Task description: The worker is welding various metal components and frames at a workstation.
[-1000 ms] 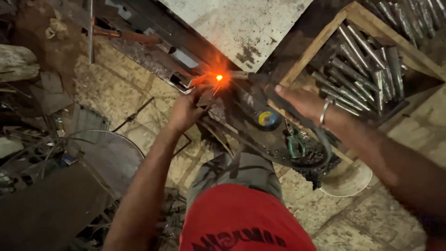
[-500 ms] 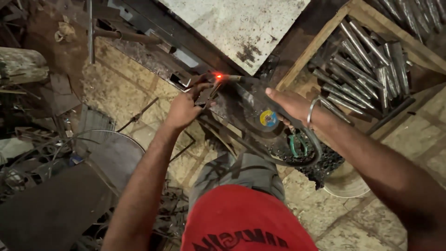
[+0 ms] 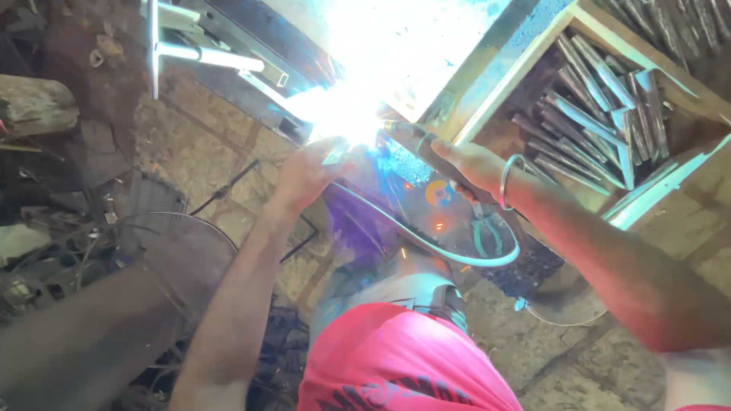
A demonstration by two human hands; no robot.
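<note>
A wooden crate (image 3: 609, 99) of metal rods (image 3: 601, 114) is seen at two o'clock, a cable (image 3: 449, 255) looped below. The welding glare (image 3: 346, 110) at twelve o'clock is flanked by both hands. The left hand (image 3: 308, 171) is cupped, its grip washed out; the right hand (image 3: 464, 164) is clamped on the welding holder (image 3: 407, 141).

We see a fierce white-blue welding arc (image 3: 346, 114) burning just above and between our left hand (image 3: 308, 171) and right hand (image 3: 468, 164), blowing out the picture there so no detail survives. Its glare tints the metal frame (image 3: 487, 80) and the cable (image 3: 426, 240) below our hands bluish. Away from the hands, the left side sinks into dim shadow. Edges bend slightly, and the near forearms look soft and smeared.
</note>
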